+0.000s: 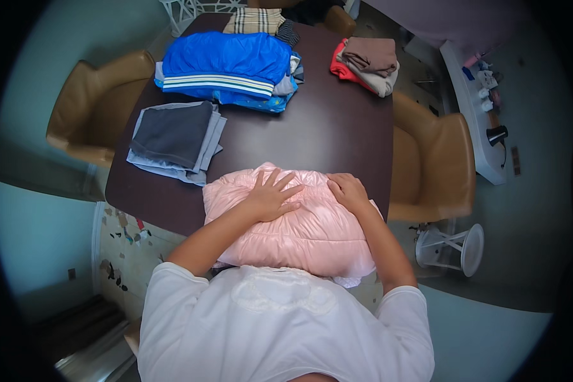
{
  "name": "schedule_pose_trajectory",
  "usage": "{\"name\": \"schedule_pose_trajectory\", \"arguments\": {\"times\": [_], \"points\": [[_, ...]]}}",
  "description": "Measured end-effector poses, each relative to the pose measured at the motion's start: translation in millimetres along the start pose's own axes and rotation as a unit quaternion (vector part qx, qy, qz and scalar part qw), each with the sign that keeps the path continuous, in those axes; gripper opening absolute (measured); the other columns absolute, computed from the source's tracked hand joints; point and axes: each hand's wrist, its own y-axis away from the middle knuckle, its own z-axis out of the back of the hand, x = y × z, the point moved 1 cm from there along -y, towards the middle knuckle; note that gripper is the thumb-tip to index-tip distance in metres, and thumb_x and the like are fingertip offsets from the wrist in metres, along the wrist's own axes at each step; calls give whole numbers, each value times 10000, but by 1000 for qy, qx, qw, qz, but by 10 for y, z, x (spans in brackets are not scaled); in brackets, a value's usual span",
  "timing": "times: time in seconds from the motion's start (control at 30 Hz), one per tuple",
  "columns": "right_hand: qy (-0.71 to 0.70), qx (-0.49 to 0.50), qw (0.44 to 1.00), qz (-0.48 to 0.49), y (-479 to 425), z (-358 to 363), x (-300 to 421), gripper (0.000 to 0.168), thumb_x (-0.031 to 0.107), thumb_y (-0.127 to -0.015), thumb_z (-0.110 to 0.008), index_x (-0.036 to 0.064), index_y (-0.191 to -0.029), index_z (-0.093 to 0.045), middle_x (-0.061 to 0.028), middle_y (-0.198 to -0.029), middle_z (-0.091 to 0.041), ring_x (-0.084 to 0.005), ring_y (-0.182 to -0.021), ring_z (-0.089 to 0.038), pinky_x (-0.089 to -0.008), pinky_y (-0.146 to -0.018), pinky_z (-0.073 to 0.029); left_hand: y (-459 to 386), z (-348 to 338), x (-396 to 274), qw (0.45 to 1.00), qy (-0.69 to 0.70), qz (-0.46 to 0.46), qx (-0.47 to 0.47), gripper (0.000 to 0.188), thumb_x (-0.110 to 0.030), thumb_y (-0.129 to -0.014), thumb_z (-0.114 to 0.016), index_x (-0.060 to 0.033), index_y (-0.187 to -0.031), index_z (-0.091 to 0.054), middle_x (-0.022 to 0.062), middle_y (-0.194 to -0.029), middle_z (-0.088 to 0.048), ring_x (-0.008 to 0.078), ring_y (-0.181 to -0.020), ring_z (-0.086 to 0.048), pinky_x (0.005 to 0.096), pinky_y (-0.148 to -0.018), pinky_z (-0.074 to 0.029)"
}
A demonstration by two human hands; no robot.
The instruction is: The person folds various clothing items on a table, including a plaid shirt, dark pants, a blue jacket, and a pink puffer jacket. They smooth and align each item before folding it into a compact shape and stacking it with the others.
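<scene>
A pink, shiny padded garment [310,248], folded into a thick bundle, lies at the table's near edge against my body. My left hand [273,196] is flat on top of it, fingers spread, gripping nothing. Over the bundle's far right edge rests my right hand [349,192], its fingers close together. Whether those fingers pinch the fabric cannot be made out. To the left of the bundle is a stack of folded dark grey and light blue clothes [172,136].
Farther back on the dark brown table [310,129] sits a blue clothes pile [227,59], with plaid fabric [255,21] behind it. Brown, beige and red folded clothes [370,59] lie back right. Tan armchairs [110,105] flank the table; a white stool [451,250] stands on the right.
</scene>
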Motion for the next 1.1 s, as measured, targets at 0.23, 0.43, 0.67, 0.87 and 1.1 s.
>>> {"name": "schedule_pose_trajectory", "arguments": {"times": [0.23,0.43,0.67,0.87,1.1], "points": [[82,-35,996,28,321,562,376,478,352,-811,-503,69,-1195,-488,-196,-1286,-390,-349,-1203,-339,-426,-999,-238,318,280,-37,990,-108,49,-81,575,-536,-821,-408,-212,-1295,-387,99,-1374,-303,361,-1256,-260,561,-1018,-89],[129,-42,990,32,672,175,627,505,369,-796,-509,76,-1206,-476,-178,-1286,-393,-397,-1213,-298,-521,-996,-174,661,271,-137,982,-88,80,-145,594,-548,-802,-431,-211,-1290,-399,120,-1356,-323,352,-1268,-234,551,-1016,-103],[92,-188,977,47,625,-275,373,432,342,-819,-421,111,-1173,-512,-158,-1218,-457,-366,-1172,-348,-516,-979,-198,507,-37,88,974,-32,52,-219,537,-495,-818,-444,-200,-1267,-430,121,-1333,-354,351,-1223,-295,530,-988,-188],[46,-120,991,45,679,-26,264,446,323,-797,-480,77,-1169,-503,-171,-1234,-442,-343,-1169,-365,-478,-990,-205,555,84,38,970,-85,78,-214,546,-497,-799,-477,-185,-1246,-449,126,-1315,-374,342,-1217,-304,526,-983,-202],[-225,-167,929,-241,1184,156,-232,609,250,-777,-602,58,-1296,-347,-171,-1294,-385,-318,-1154,-406,-413,-961,-321,1107,133,261,879,210,370,-216,879,-559,-640,-649,-145,-1333,-302,169,-1392,-183,341,-1258,-237,478,-1002,-224]]}}
